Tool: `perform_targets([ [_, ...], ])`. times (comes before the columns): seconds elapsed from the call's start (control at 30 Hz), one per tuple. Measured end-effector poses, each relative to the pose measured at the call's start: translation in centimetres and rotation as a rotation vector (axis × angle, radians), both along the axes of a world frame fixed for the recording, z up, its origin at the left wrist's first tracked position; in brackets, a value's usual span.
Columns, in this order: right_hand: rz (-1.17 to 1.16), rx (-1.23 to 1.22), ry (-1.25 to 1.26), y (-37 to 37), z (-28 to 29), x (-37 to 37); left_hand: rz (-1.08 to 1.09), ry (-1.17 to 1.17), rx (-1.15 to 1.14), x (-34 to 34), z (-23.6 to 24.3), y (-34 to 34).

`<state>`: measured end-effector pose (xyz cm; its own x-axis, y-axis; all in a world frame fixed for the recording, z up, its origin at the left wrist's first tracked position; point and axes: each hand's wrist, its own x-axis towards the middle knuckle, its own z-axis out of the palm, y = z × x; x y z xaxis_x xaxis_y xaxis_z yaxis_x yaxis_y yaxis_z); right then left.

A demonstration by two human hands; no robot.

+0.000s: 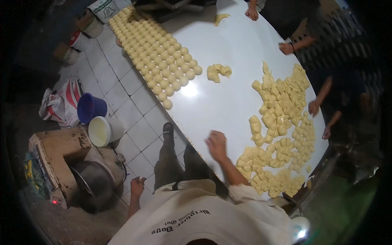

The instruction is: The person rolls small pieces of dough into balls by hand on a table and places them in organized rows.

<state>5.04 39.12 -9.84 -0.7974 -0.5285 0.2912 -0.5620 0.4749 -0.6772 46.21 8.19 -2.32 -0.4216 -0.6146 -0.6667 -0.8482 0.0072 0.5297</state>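
My right hand point(216, 143) is low over the white table point(196, 118) near its left edge, fingers curled downward and smeared by motion. Whatever may lie under its palm is hidden. Off the table, my left hand point(137, 186) hangs beside my leg with its fingers closed; a small pale bit shows at the fingertips, too small to name. Rows of round dough balls point(159, 61) cover the far left of the table. Cut dough pieces point(281, 102) lie heaped to the right, with smaller rounded dough pieces point(303, 136) beside them. A few loose dough pieces point(214, 74) sit beyond my right hand.
Other people's hands point(252, 14), point(286, 48), point(313, 108) are along the far and right table edges. On the tiled floor at left stand a purple bucket point(90, 108), a white bucket point(100, 131), sacks point(61, 104) and a machine with a metal bowl point(92, 179).
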Motion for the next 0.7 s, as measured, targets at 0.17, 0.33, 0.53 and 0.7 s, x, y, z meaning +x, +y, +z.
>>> perform_targets([
  [0.17, -0.29, 0.113, 0.252, -3.3, 3.0, -11.4, 0.096, -0.043, 0.063, -1.6, 0.7, 0.5],
  [0.33, -0.033, -0.005, -0.05, -4.1, 2.0, -1.9, 0.052, -0.058, 0.046, -0.8, 0.8, 0.6],
  [0.53, -0.377, 0.167, 0.18, -4.2, 3.0, -13.3, 0.105, -0.032, 0.071, -0.3, 0.5, 0.3],
  [0.7, -0.05, 0.006, -0.049, -2.8, 2.3, -3.1, 0.257, 0.091, 0.172, -0.9, 1.0, 0.8],
])
